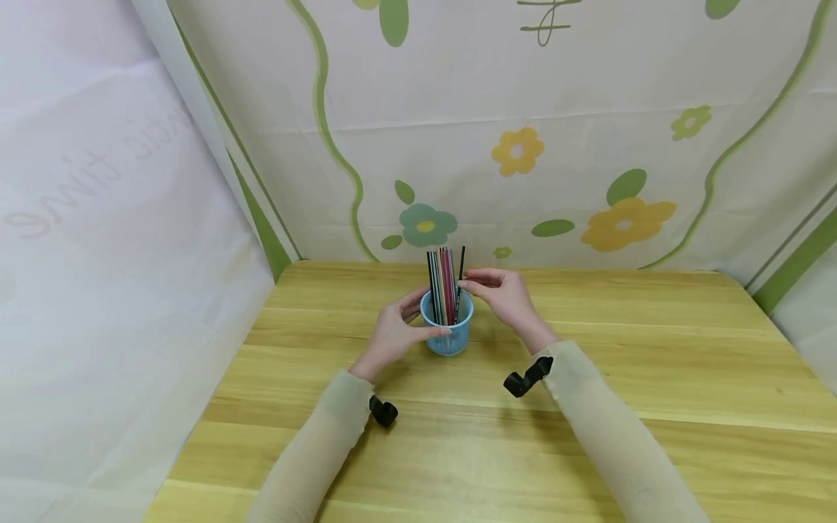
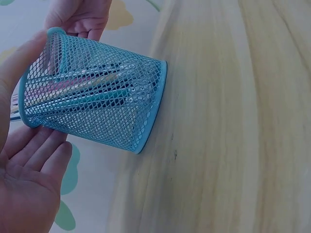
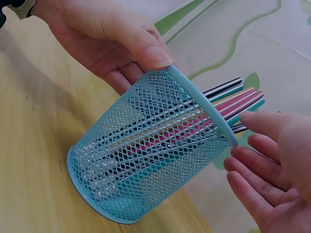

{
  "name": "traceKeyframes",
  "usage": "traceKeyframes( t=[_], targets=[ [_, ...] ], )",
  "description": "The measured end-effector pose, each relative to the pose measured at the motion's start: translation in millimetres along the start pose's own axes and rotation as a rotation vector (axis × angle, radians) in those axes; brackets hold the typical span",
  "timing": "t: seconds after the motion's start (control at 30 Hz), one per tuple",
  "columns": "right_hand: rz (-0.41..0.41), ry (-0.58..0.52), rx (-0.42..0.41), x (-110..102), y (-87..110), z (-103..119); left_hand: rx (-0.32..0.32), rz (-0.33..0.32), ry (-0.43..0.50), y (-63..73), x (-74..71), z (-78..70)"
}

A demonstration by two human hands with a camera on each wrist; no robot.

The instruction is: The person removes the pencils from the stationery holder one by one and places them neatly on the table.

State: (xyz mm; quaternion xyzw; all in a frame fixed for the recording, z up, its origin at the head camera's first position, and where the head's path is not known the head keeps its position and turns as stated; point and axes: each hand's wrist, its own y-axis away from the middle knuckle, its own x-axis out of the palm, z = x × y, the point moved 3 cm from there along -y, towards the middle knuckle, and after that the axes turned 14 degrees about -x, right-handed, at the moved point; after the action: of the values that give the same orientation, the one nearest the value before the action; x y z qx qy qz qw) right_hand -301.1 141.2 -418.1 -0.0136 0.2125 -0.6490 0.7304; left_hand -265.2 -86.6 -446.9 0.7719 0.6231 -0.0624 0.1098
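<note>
A light-blue mesh pencil cup (image 1: 447, 343) stands upright on the wooden table, holding several slim pencils (image 3: 194, 121) in dark, teal, pink and tan. My left hand (image 1: 394, 334) grips the cup from its left, thumb over the near side by the rim and fingers around the far side. On the other side, my right hand (image 1: 505, 296) pinches a dark pencil (image 1: 463, 260) between thumb and fingers just above the rim. That pencil leans a little apart from the bunch, its lower part inside the cup. The right hand's other fingers lie beside the rim in the right wrist view.
The wooden table (image 1: 418, 450) reaches back to a white fabric wall (image 1: 458, 87) printed with flowers and leaves. Another white fabric panel (image 1: 98, 290) borders the left side. Black camera mounts (image 1: 528, 376) sit on both wrists.
</note>
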Motion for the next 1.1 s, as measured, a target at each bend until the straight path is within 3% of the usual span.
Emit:
traceKeyframes(
  t=[0.23,1.1],
  targets=[
    [-0.047,-0.084,0.007,3,-3.2,2,-0.004,-0.006,0.019,-0.5,0.1,1.4],
    [-0.091,-0.066,0.033,10,-4.1,3,-0.015,-0.01,0.06,-0.3,0.5,0.7]
  ],
)
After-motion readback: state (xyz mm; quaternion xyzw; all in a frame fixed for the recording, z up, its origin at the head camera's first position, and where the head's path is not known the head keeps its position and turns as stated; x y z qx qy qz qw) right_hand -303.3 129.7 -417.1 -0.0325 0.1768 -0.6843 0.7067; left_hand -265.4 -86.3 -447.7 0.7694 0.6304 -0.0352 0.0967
